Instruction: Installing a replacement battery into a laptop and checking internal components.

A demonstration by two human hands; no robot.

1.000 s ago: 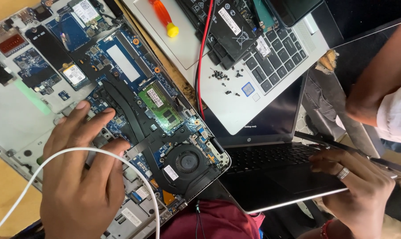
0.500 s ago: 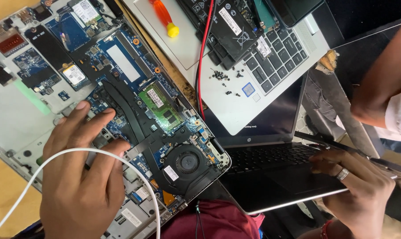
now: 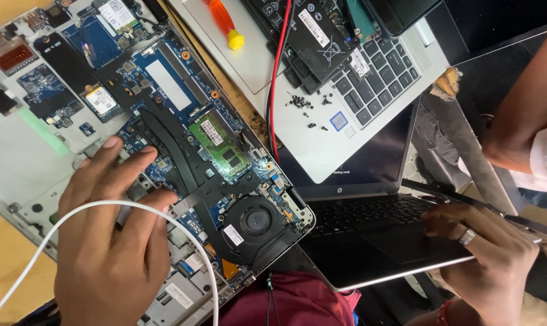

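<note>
My left hand lies flat with fingers spread on the exposed motherboard of an opened laptop, its fingertips beside the black heat pipe. The round cooling fan sits just right of that hand. A white cable arches over the back of the hand. My right hand, with a ring on one finger, grips the right edge of a black laptop, its fingers curled over the keyboard deck. That laptop's dark screen stands open.
A silver laptop lies behind, with loose black screws, a black battery pack and a red wire on it. A red and yellow screwdriver rests at the top. Another person's arm reaches in at the right. Red cloth lies below.
</note>
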